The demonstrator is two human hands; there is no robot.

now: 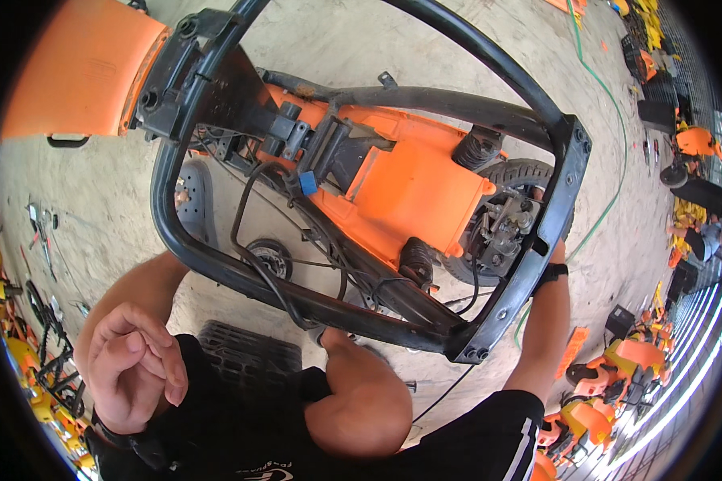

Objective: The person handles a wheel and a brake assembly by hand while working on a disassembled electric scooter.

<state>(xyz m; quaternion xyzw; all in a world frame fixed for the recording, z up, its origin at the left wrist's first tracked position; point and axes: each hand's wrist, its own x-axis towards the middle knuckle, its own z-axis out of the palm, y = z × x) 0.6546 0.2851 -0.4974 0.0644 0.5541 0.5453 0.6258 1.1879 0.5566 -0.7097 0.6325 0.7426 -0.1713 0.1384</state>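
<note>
A black tubular vehicle frame [361, 314] with an orange plastic cover [421, 196] stands in front of me. On its right is a wheel [520, 171] with a metal brake caliper [507, 228] beside it. My right hand [559, 253] reaches behind the frame's right end bar, at the wheel. Its fingers are mostly hidden by the bar, so what it touches does not show. Raised at the lower left, away from the frame, my left hand [136, 365] has its fingers loosely curled in, and nothing shows in them.
A large orange panel [80, 72] is joined at the frame's upper left. A small wheel [269, 258] and a black crate [249, 353] are near my legs. Tools [44, 232] lie on the floor at left. A green hose [618, 104] curves along the right, past orange vehicles [634, 357].
</note>
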